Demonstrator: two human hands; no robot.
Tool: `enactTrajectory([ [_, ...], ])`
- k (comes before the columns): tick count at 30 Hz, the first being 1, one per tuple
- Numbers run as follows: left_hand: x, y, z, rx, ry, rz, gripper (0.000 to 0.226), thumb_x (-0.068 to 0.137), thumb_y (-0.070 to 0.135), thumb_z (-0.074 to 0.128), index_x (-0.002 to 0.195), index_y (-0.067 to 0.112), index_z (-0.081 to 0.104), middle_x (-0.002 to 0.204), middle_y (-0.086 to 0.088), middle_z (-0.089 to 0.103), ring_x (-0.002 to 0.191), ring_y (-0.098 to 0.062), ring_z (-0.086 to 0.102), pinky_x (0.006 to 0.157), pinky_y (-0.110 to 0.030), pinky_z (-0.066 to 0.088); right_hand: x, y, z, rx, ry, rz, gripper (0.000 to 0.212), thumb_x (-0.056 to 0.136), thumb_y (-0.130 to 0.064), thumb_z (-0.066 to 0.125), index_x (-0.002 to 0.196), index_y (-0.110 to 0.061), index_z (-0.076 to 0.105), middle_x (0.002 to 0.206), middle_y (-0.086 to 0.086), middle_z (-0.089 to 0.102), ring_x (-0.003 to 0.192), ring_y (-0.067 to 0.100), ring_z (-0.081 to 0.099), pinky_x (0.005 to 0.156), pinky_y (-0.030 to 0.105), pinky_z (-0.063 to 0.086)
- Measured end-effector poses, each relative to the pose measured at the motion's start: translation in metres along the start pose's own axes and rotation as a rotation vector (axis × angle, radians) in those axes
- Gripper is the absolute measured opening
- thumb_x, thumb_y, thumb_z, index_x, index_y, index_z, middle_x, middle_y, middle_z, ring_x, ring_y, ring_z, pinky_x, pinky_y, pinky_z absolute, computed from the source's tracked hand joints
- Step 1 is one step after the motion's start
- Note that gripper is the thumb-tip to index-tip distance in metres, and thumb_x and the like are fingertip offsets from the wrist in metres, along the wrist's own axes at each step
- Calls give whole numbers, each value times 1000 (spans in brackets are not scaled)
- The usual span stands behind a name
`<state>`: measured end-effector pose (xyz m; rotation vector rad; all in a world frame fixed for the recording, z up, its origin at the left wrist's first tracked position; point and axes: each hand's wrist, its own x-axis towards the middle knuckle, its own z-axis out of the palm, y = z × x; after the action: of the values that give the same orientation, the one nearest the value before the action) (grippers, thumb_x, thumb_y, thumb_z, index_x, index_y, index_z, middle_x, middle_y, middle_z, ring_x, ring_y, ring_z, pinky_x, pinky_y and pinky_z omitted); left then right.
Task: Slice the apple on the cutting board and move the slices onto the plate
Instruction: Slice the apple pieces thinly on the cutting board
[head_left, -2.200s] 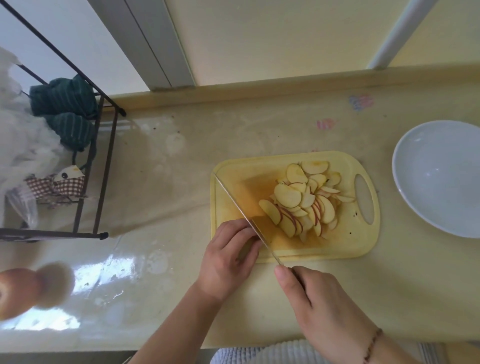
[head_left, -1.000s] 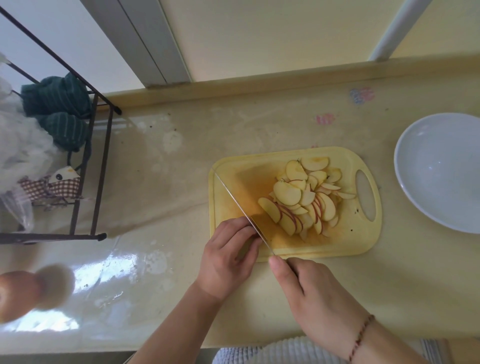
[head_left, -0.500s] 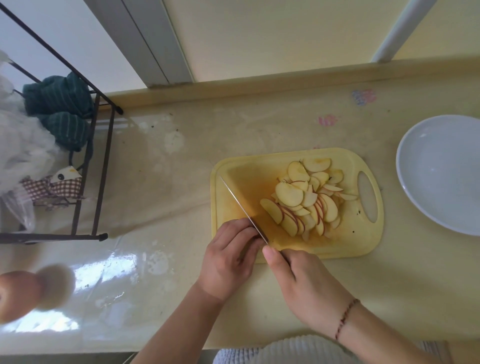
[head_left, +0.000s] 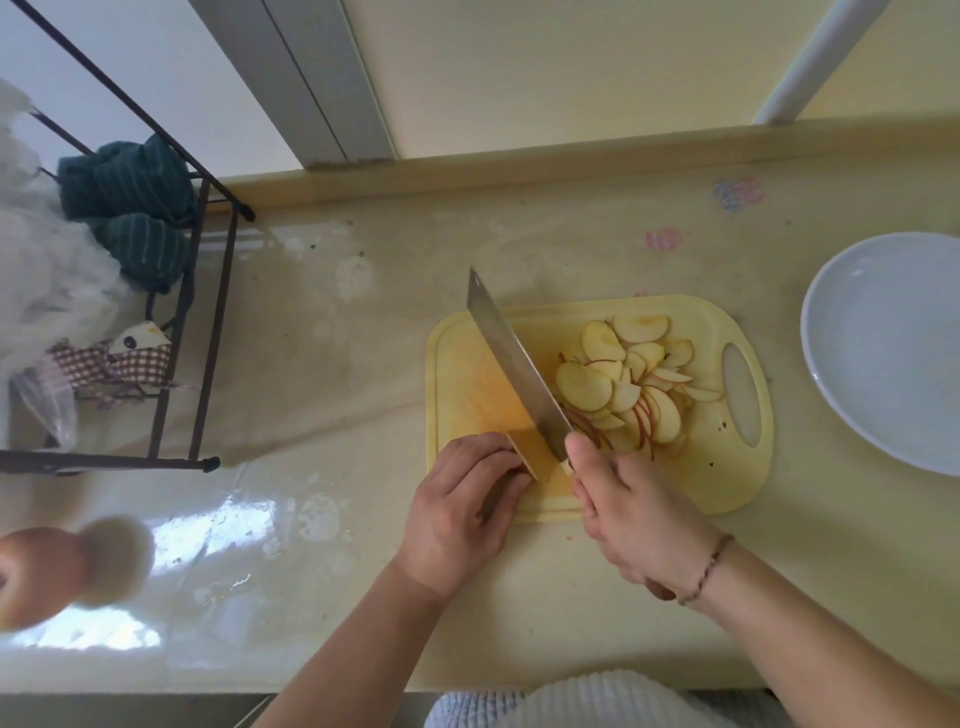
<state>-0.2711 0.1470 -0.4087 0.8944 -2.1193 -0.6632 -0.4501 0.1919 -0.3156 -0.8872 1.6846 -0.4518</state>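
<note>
A yellow cutting board lies on the counter with a pile of thin apple slices on its right half. My right hand grips the handle of a knife, whose blade is tilted flat side up over the board's left half. My left hand is closed on a small remaining apple piece at the board's near left edge, its cut face showing beside the blade. A white plate sits empty to the right of the board.
A black wire rack with green cloths and plastic bags stands at the left. A blurred round object sits at the near left. The wall ledge runs along the back of the counter.
The knife blade has lifted from edge-down to tilted, showing its flat side. My right hand moved up toward the slices, and the apple piece's cut face now shows by my left fingers.
</note>
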Motion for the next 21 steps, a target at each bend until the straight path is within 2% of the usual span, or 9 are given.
enactTrajectory([
  [5, -1, 2, 0, -27, 4, 0, 18, 91, 11, 73, 108, 8, 68, 114, -1, 61, 98, -22, 67, 88, -32, 57, -23, -2, 11, -76, 19, -132, 59, 84, -68, 24, 58, -17, 37, 39, -5, 31, 34, 8, 29, 41, 20, 25],
  [8, -2, -1, 1, 55, -60, -4, 23, 88, 13, 78, 108, 5, 71, 117, -8, 65, 102, -25, 65, 91, -33, 55, -26, -2, 8, -58, 32, -103, 57, 84, -66, 26, 56, -18, 38, 37, -7, 34, 33, 7, 31, 41, 19, 25],
  [10, 0, -2, 2, 124, -116, 6, 24, 87, 13, 81, 107, 3, 72, 118, -9, 66, 102, -26, 63, 92, -31, 53, -23, -2, 1, -8, 29, -66, 56, 86, -64, 27, 57, -18, 37, 37, -7, 33, 30, 6, 30, 36, 16, 23],
  [13, 8, -4, 0, 169, -163, 2, 20, 93, 19, 74, 107, 4, 70, 113, -7, 65, 97, -24, 60, 88, -28, 51, -19, 0, -10, 193, -52, 36, 56, 85, -67, 33, 62, -17, 40, 48, 1, 30, 35, 14, 24, 38, 21, 18],
  [15, 17, 0, -3, 151, -164, -94, 23, 97, 27, 65, 108, 8, 69, 108, -4, 65, 92, -19, 61, 82, -25, 51, -17, 1, -16, 249, -69, 57, 56, 82, -70, 36, 60, -19, 42, 54, 7, 28, 39, 17, 22, 41, 26, 20],
  [17, 28, 8, -7, 95, -137, -281, 21, 101, 32, 60, 112, 15, 65, 100, 4, 67, 85, -8, 61, 74, -18, 50, -14, 1, -23, 286, -70, 53, 57, 80, -71, 37, 61, -18, 42, 54, 8, 28, 39, 16, 22, 42, 25, 21],
  [19, 38, 13, -10, 9, -122, -496, 16, 102, 28, 58, 116, 20, 62, 83, 12, 68, 73, -3, 61, 67, -13, 47, -11, 0, -31, 391, -117, 77, 58, 80, -71, 37, 65, -16, 43, 51, 4, 30, 37, 15, 23, 40, 21, 24],
  [21, 42, 13, -12, 30, -186, -573, 15, 103, 27, 56, 115, 20, 63, 76, 11, 66, 67, -6, 61, 64, -19, 50, -7, -2, -38, 476, -161, 97, 58, 81, -71, 37, 65, -16, 43, 51, 2, 30, 36, 13, 22, 36, 17, 25],
])
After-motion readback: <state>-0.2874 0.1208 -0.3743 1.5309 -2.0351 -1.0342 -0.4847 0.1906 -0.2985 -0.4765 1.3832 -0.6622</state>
